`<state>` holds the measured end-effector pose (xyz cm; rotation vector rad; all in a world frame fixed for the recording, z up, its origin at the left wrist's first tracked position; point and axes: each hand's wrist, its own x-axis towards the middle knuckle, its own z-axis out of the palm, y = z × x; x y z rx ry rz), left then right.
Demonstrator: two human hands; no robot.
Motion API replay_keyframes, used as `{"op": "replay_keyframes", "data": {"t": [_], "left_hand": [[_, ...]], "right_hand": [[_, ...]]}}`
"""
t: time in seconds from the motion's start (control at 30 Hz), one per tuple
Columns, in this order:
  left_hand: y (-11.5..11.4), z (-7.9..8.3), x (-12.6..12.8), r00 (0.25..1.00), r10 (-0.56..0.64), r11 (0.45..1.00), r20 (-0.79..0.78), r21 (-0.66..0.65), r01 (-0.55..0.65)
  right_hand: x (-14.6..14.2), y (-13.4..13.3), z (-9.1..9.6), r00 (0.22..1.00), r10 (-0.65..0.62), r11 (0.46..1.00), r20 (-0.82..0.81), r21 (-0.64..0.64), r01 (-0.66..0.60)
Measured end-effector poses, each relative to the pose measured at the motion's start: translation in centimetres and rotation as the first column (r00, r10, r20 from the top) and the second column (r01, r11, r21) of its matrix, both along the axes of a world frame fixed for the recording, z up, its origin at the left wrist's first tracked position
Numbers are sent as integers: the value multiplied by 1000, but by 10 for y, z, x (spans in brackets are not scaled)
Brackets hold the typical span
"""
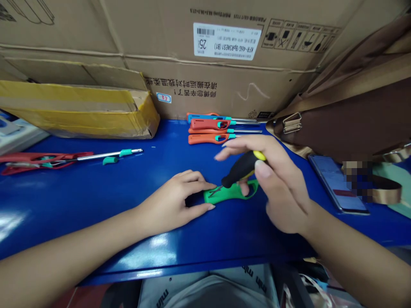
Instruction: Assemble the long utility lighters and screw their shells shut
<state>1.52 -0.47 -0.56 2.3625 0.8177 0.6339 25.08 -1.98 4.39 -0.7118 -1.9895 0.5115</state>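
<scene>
A green lighter handle (228, 194) lies flat on the blue table. My left hand (176, 196) pinches its left end between thumb and index finger. In my right hand (284, 184) is a screwdriver (240, 168) with a black and yellow grip, tilted so that its thin shaft meets the dark slot on the green handle. Whether the tip is inside the slot I cannot tell. At the far left lies an opened red lighter (45, 159) with its metal tube (99, 155) exposed, and a small teal piece (110, 161) rests below that tube.
Several orange, red and blue lighters (208, 124) are piled at the back, against a big cardboard box (180, 42). A yellow-taped carton (77, 111) stands back left. To the right are a phone (337, 184) and a brown bag (353, 119). The table's front edge (180, 268) is close.
</scene>
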Motion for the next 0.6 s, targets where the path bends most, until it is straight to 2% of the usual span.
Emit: {"op": "replay_keyframes", "data": {"t": [0.07, 0.13, 0.2, 0.23, 0.3, 0.37, 0.43, 0.5, 0.6], "left_hand": [[0, 0, 0, 1000, 1, 1000, 1, -8, -1], [0, -1, 0, 1000, 1, 1000, 7, -10, -1], [0, -2, -1, 1000, 0, 1000, 12, -9, 0], [0, -2, 0, 1000, 1, 1000, 11, -9, 0], [-1, -1, 0, 1000, 3, 1000, 7, -11, -3], [-1, -1, 0, 1000, 4, 1000, 4, -12, -4], [-2, 0, 1, 1000, 3, 1000, 1, -17, -3], [-2, 0, 1, 1000, 2, 1000, 6, -13, -2], [-1, -2, 0, 1000, 5, 1000, 10, 7, -5]], "right_hand": [[1, 1, 1, 998, 64, 995, -8, -79, -64], [0, 4, 3, 999, -1, 999, 48, 42, -1], [-1, 6, 4, 986, -140, 968, 86, 220, 118], [-2, 6, 3, 979, -188, 950, 85, 268, 159], [-1, 6, 2, 981, -172, 959, 94, 243, 145], [1, 5, 1, 990, -81, 990, 113, 128, 66], [2, 5, 2, 988, -30, 998, 149, 54, 22], [1, 5, 4, 979, -63, 993, 191, 106, 43], [-1, 5, 7, 968, -155, 955, 198, 282, 95]]}}
